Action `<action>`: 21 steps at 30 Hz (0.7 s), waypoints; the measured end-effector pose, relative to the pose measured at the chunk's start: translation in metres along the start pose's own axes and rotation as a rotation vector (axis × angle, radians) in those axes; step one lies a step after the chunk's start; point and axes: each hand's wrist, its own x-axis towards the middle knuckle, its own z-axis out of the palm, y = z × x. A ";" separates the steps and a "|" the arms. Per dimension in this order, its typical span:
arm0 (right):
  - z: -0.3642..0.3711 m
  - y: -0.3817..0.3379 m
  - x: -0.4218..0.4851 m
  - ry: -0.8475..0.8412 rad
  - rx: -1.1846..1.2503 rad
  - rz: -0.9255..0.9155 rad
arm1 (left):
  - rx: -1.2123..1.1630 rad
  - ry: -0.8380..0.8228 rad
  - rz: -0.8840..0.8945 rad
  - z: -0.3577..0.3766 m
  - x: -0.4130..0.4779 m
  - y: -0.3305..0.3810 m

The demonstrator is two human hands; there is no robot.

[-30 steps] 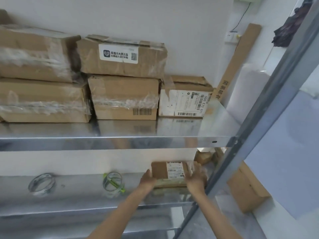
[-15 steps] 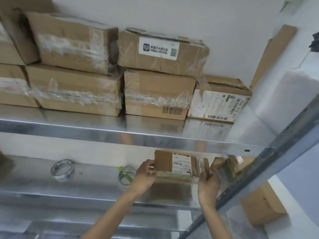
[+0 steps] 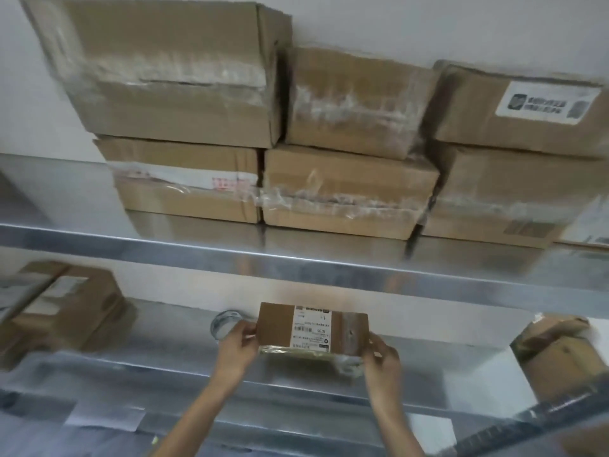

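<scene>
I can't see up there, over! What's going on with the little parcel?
Left hand and right hand both gripping the small labelled parcel by its ends. Parcel over the lower metal shelf. Tape roll just behind left hand.

A white shipping label (image 3: 311, 328) on the small cardboard parcel (image 3: 275, 324) carries barcodes and print too fine to read; one larger code seems to say N705. A white sticker (image 3: 550, 100) on the top-right carton (image 3: 487, 123) shows a dark logo, blurred characters and a QR code. Red print (image 3: 227, 183) on the lower-left carton (image 3: 184, 202) is illegible.
</scene>
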 end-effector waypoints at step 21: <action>0.058 0.015 -0.030 -0.196 -0.077 0.175 | -0.008 0.029 -0.127 -0.050 0.033 -0.070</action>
